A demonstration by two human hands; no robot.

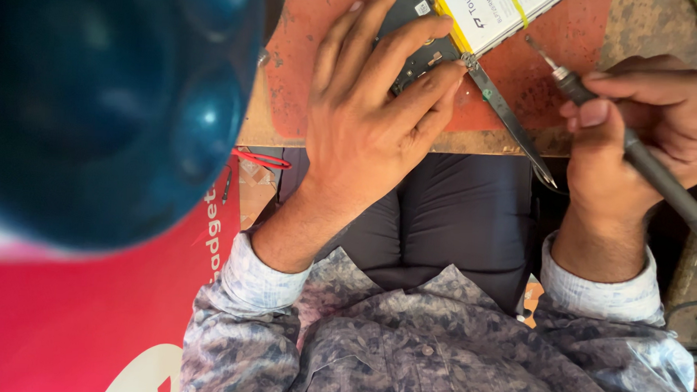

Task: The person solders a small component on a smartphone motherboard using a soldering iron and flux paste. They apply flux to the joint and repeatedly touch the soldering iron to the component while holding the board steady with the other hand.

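Red mat [526, 78] ends at the table's near edge; there the left hand [375, 119], fingers spread, presses the phone [418, 42]. The right hand [649, 131] pinches a soldering iron [640, 158] beside tweezers [512, 121].

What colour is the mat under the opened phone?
The mat is orange-red and worn, seen best in the head view, beneath the phone.

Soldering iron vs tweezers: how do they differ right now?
The soldering iron is dark and round-bodied; the tweezers are flat bare metal. The right hand grips the iron off the mat; the tweezers lie on it, their upper end under the left hand's fingers. Both are slim and slanted.
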